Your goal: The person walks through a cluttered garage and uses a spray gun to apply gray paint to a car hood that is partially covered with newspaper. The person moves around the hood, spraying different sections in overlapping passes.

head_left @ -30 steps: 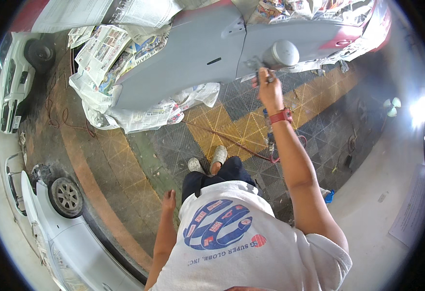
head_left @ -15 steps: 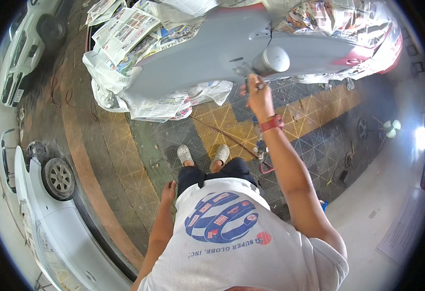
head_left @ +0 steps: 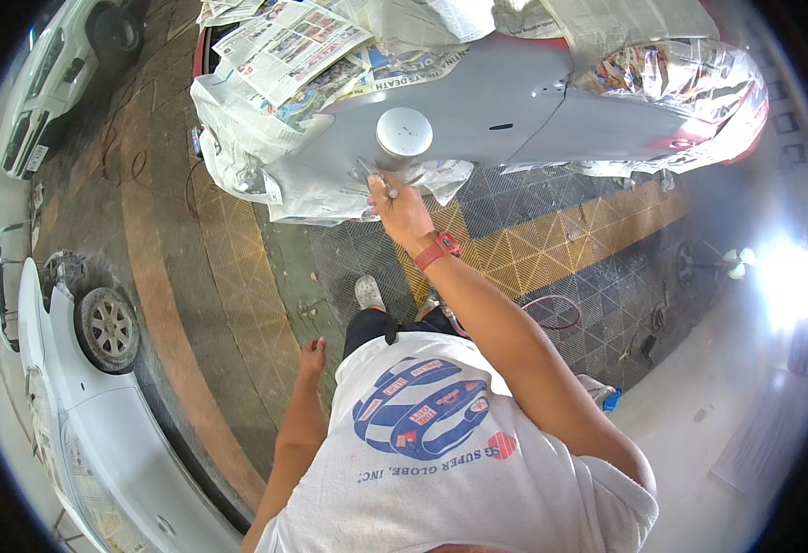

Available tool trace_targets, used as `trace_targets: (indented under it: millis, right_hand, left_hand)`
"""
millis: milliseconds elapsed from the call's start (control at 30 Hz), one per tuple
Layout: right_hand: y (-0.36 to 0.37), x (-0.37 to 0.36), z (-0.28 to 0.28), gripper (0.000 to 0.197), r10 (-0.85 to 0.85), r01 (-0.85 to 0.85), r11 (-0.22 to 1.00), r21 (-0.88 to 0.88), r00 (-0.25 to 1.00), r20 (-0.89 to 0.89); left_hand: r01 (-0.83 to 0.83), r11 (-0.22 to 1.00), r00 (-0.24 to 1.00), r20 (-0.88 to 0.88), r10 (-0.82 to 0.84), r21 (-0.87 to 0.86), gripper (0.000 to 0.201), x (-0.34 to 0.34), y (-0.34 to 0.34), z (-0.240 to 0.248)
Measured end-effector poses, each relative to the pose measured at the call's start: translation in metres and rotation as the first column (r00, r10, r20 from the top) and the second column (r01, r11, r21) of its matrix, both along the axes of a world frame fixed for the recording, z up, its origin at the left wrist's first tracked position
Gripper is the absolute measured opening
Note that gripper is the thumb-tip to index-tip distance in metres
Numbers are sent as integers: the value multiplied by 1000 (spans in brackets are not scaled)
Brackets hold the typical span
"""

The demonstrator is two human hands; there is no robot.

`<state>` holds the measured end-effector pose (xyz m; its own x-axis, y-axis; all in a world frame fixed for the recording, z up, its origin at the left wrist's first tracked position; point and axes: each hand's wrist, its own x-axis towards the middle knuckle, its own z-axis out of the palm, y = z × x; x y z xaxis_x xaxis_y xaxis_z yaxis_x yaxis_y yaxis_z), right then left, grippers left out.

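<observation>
My right hand [head_left: 398, 207], with a red watch on its wrist, is closed round the handle of a paint spray gun [head_left: 388, 184]. A pale round cup [head_left: 405, 132] sits on top of the gun. Just beyond is the grey side panel of a car body [head_left: 459, 101], and the gun is held close over its left part. Its nozzle is hidden, and I cannot make out any spray. My left hand [head_left: 312, 356] hangs low beside my body, holding nothing, fingers loosely apart.
Newspaper sheets [head_left: 298, 46] mask the car's upper parts and lower edge. A hose [head_left: 560, 313] lies on the grey and yellow floor tiles. To the left stand a white car [head_left: 127, 433] and another white vehicle [head_left: 53, 83]. At right are a fan [head_left: 737, 264] and a bright light [head_left: 798, 284].
My right hand has moved the spray gun left along the grey panel. The view has shifted slightly. My left hand still hangs at my side.
</observation>
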<state>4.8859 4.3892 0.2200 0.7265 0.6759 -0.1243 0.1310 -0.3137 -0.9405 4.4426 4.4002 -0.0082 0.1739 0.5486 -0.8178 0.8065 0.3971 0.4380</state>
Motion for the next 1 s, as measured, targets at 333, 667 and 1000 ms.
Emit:
trace_targets:
  millis: [333, 667, 1000]
  right_hand:
    - [-14, 59, 48, 53, -261, 259, 962, -86, 965, -14]
    - [-162, 193, 87, 56, -525, 555, 824, -110, 823, 219]
    - [-108, 187, 126, 65, -583, 612, 790, -42, 770, 261]
  left_hand:
    - [39, 999, 999, 4, -39, 0, 63, -31, 61, -33]
    - [159, 987, 986, 46, -161, 32, 65, 22, 105, -46]
    - [190, 980, 978, 73, -194, 58, 68, 10, 119, -79]
